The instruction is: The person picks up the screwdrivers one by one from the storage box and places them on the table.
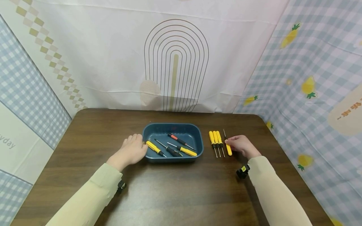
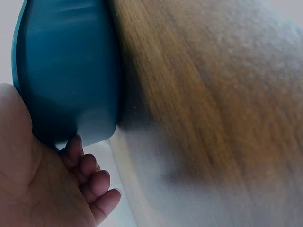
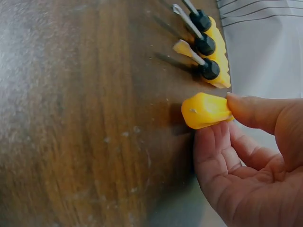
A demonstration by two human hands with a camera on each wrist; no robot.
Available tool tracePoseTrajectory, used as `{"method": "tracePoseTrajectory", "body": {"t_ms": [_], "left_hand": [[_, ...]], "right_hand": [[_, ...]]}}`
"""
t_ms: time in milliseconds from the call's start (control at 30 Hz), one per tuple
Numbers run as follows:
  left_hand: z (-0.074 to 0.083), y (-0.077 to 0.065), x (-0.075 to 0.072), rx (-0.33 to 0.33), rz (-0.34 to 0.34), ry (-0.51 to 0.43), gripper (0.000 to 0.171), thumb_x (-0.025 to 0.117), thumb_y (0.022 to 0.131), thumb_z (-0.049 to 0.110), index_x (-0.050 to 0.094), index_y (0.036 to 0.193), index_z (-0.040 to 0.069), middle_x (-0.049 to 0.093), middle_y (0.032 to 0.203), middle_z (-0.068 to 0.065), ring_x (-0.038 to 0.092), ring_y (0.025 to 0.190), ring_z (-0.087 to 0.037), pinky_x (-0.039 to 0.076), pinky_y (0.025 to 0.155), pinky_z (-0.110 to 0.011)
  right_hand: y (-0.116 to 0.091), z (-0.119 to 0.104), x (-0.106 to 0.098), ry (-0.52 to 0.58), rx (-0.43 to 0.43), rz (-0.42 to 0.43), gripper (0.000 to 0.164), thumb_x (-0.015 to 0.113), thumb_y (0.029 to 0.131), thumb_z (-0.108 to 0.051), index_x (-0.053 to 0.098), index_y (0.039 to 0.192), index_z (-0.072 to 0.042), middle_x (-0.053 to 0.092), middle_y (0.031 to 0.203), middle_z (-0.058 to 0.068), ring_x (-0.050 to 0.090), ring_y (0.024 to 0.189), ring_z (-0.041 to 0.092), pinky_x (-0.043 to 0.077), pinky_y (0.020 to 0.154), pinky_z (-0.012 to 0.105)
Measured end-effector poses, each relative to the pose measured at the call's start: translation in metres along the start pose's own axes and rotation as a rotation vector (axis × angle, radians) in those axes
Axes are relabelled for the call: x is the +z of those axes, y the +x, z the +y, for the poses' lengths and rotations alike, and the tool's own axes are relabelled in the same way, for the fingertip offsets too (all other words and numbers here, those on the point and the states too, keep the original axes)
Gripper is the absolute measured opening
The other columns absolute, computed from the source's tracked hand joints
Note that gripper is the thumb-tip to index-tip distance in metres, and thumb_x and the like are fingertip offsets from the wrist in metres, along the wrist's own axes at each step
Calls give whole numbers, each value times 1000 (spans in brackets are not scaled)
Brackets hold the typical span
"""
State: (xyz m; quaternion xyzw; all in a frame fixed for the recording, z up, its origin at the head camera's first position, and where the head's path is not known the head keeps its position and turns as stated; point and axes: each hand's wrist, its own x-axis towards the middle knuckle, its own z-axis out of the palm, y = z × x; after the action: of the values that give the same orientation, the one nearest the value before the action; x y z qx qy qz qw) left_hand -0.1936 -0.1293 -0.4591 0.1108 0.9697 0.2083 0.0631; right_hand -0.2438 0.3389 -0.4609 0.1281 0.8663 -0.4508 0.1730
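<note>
My left hand grips the left end of a dark blue tray, its curled fingers at the tray's end wall in the left wrist view. Inside the tray lie several screwdrivers: yellow-handled ones, a black one and a red and black one. To the right of the tray, my right hand pinches a yellow-handled screwdriver between thumb and fingers. Its shaft points away from me, toward the back of the table. Just left of it, three yellow screwdrivers lie side by side, tips toward me.
The brown wooden table ends at a white curtain with printed arches. On the right hangs a blue checked cloth with fruit prints. A small black device sits on each wrist.
</note>
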Motion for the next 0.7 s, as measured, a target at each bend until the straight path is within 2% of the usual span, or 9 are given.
{"method": "tracePoseTrajectory", "body": {"t_ms": [233, 400, 700], "left_hand": [[2, 0, -1, -2, -11, -7, 37, 45, 95, 28, 48, 111, -5, 46, 96, -11, 41, 92, -29, 34, 78, -43], [2, -1, -2, -6, -17, -8, 37, 45, 95, 28, 48, 111, -5, 46, 97, -11, 41, 92, -29, 34, 79, -43], [3, -1, -2, -13, -19, -13, 35, 45, 94, 29, 48, 109, -3, 45, 96, -10, 41, 92, -28, 34, 78, -42]], "right_hand": [[-2, -6, 5, -75, 6, 27, 33, 62, 94, -22, 64, 113, 5, 62, 110, 15, 60, 82, 19, 52, 71, 32], [-5, -11, 8, -78, 16, 51, 26, 61, 94, -18, 66, 106, 5, 62, 105, 14, 60, 79, 20, 53, 71, 33], [-6, -11, 10, -85, 15, 53, 28, 57, 97, -18, 67, 110, 4, 62, 110, 17, 62, 83, 21, 54, 75, 35]]}}
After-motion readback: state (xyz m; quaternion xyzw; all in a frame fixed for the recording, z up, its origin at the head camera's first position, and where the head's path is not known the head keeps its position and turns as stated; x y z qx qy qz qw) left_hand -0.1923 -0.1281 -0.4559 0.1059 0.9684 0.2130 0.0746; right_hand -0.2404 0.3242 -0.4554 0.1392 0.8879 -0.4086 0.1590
